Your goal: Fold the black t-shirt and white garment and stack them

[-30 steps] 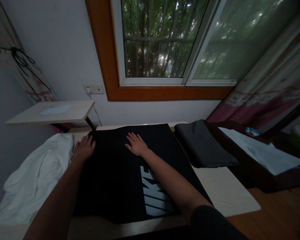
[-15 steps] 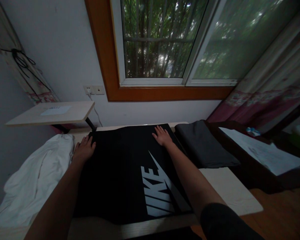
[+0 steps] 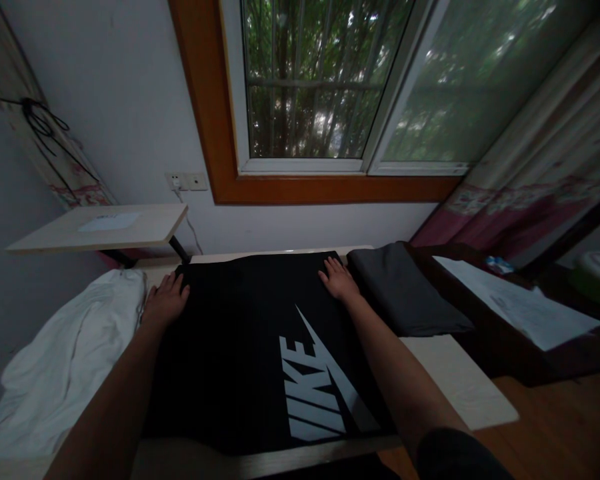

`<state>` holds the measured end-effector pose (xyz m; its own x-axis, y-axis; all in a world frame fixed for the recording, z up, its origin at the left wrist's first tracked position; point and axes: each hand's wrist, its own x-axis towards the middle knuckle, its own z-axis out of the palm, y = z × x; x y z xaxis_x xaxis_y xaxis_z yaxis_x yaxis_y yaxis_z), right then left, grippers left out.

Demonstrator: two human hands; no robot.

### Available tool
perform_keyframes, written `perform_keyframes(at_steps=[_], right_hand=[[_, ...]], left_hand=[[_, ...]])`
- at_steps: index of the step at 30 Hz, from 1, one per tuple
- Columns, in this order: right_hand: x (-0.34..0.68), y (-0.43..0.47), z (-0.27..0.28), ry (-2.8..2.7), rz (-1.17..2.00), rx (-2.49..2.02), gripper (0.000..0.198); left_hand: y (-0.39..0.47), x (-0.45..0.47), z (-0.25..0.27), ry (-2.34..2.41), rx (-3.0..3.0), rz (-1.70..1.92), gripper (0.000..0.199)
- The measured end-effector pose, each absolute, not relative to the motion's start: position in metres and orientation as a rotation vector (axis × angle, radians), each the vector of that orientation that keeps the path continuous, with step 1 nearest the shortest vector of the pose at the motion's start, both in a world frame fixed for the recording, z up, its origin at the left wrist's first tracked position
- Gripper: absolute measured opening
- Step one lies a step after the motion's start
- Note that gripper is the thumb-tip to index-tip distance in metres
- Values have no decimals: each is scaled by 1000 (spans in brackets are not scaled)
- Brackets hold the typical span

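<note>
Black NIKE-print cloth (image 3: pixel 220 347) lies flat on pale tabletop (image 3: pixel 463 380); left hand (image 3: pixel 167 300) on far-left corner, right hand (image 3: pixel 340 280) on far-right, fingers of both extended, slightly spread, gripping nothing; light, even palm pressure outward probably best against creases

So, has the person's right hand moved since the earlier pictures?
Yes: against the window frame, the right hand has moved rightward over the black cloth, towards the grey cloth.

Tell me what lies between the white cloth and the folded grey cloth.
In the head view, the black printed cloth lies there, the left hand and right hand near its far corners.
</note>
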<state>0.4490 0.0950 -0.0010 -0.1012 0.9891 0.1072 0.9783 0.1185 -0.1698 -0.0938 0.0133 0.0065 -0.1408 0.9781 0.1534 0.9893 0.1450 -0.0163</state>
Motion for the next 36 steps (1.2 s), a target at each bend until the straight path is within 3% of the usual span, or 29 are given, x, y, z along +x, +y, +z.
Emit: perform_keyframes(at_steps=[21, 36], right_hand=[[452, 103, 0, -2241, 104, -2006, 71], [452, 106, 1, -2253, 83, -2010, 70]], left_hand=[[11, -103, -2, -2246, -2003, -86, 65], [35, -98, 2, -2542, -1899, -66, 77]])
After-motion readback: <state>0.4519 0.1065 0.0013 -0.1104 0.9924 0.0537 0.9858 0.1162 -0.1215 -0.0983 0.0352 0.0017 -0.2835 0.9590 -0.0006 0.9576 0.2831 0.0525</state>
